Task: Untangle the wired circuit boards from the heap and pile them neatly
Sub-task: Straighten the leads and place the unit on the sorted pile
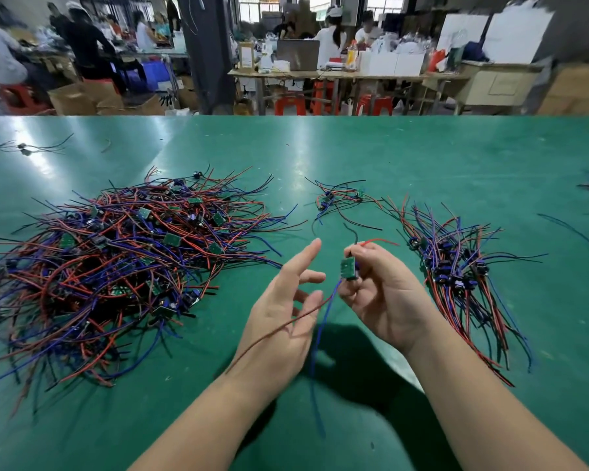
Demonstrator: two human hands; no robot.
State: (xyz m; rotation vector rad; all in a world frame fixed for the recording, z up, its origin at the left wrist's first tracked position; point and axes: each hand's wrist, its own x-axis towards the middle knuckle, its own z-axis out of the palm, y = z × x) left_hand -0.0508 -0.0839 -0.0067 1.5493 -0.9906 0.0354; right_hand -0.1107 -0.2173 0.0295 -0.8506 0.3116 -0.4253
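Pinched between the thumb and curled fingers of my right hand (385,294) is 1 small green rectangular circuit board (348,269), held upright above the green table mat (422,154) with its flat face towards the camera. My left hand (279,321) is released just beside it, fingers straight and spread, grasping nothing.

From the board's lower edge 2 leads trail away. 1 long red wire (269,335) runs slantwise across the left palm and wrist, and 1 long blue wire (313,368) hangs down between my forearms. At the board's top, a short red lead and a short black lead poke out past my right fingertips.

On the mat to my left lies the big tangled heap of red, blue and black wired boards (116,266), green boards showing here and there among the loops. To my right sits the combed pile of sorted wired boards (456,266), their wires lying roughly parallel. Farther back, between the 2, rests a small loose cluster of wired boards (340,198).
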